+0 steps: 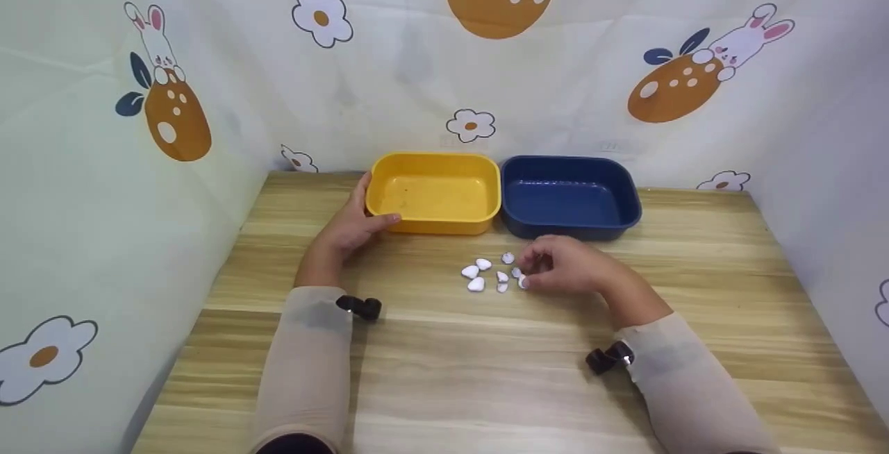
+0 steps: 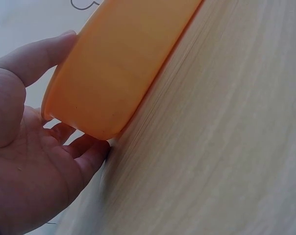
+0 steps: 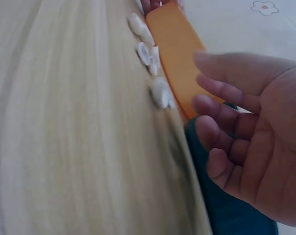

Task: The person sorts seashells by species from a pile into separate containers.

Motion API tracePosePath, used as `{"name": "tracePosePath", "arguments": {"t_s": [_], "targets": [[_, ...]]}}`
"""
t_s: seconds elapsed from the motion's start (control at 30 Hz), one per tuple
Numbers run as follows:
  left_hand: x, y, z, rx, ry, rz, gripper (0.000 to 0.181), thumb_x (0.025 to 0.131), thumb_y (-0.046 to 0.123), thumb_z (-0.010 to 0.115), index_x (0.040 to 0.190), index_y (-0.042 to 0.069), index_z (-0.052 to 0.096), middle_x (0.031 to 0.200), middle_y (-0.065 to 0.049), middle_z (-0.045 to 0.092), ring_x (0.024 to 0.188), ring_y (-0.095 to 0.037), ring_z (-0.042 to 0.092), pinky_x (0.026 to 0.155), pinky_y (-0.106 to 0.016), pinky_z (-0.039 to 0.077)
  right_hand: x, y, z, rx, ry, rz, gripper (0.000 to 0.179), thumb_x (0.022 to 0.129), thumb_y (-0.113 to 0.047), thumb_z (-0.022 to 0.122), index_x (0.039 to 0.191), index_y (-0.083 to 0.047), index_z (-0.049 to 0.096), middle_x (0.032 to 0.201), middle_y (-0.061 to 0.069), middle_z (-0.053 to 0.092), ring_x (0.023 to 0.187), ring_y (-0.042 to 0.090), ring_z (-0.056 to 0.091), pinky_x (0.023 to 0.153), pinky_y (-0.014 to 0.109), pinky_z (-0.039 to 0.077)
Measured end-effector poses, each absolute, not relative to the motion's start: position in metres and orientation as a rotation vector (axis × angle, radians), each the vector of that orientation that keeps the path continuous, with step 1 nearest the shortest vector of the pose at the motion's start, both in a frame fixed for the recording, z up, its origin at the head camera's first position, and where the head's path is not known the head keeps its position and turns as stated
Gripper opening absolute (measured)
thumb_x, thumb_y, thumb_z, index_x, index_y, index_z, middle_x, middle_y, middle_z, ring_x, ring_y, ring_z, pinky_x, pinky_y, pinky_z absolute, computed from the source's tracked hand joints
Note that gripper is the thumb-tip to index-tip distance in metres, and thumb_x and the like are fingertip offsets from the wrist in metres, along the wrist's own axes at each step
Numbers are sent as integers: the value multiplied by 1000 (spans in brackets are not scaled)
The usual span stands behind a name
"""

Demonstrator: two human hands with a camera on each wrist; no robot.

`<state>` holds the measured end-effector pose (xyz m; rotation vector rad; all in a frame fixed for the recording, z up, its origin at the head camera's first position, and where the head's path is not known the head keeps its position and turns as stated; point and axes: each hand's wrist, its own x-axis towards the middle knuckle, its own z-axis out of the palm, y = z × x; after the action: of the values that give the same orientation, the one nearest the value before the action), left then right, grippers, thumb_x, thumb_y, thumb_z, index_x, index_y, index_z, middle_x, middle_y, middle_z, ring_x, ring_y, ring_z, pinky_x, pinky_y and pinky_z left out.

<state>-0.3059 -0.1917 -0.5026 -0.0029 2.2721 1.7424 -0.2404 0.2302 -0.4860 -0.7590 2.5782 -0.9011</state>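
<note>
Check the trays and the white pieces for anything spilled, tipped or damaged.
Nothing clearly stands out. The yellow tray and blue tray stand upright side by side, with no visible cracks. The white pieces lie loose on the table, but clustered together, so they don't look spilled.

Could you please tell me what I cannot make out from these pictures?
- Left wrist: some fingers of the left hand, partly hidden by the yellow tub; that tub's inside, turned away, and its far end, cut off by the top edge.
- Right wrist: the exact count of white pieces, blurred and overlapping; part of the blue tub, covered by the right hand and cut off by the bottom edge.
- Head: the pieces' surface detail, too small.
</note>
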Motion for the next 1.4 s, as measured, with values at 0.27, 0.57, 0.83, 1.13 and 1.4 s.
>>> {"name": "tracePosePath", "arguments": {"t_s": [0.27, 0.57, 0.83, 1.13, 1.4], "targets": [[-308, -192, -505, 16, 2270, 1757, 123, 88, 30, 89, 173, 33, 1, 183, 0, 9, 166, -22, 22, 139, -41, 13, -241, 229, -493, -736, 2516, -866, 30, 85, -22, 89, 113, -18, 78, 108, 0, 74, 101, 19, 62, 89, 30, 52], [-306, -193, -506, 30, 2263, 1769, 122, 89, 27, 88, 173, 33, 0, 183, -1, 7, 166, -22, 21, 139, -41, 13, -239, 228, -496, -752, 2514, -843, 30, 84, -11, 87, 113, -18, 80, 105, 1, 72, 97, 16, 61, 83, 23, 50], [-306, -192, -506, 12, 2292, 1736, 122, 89, 29, 88, 174, 31, 0, 183, -1, 5, 167, -23, 17, 139, -41, 11, -241, 228, -495, -819, 2536, -849, 25, 88, -16, 86, 112, -19, 79, 103, -1, 73, 97, 17, 63, 86, 27, 52], [-306, -192, -503, -1, 2273, 1739, 122, 90, 26, 86, 173, 34, -2, 184, -1, 2, 168, -24, 16, 139, -41, 10, -242, 221, -483, -742, 2610, -930, 32, 86, -17, 88, 118, -19, 80, 102, 2, 71, 96, 19, 61, 84, 28, 50], [-306, -192, -503, -11, 2280, 1716, 122, 90, 28, 87, 173, 37, -2, 184, 1, 0, 168, -25, 13, 139, -42, 7, -249, 204, -463, -585, 2629, -1045, 34, 88, -16, 85, 121, -19, 78, 107, 4, 69, 98, 22, 60, 87, 34, 51]]}}
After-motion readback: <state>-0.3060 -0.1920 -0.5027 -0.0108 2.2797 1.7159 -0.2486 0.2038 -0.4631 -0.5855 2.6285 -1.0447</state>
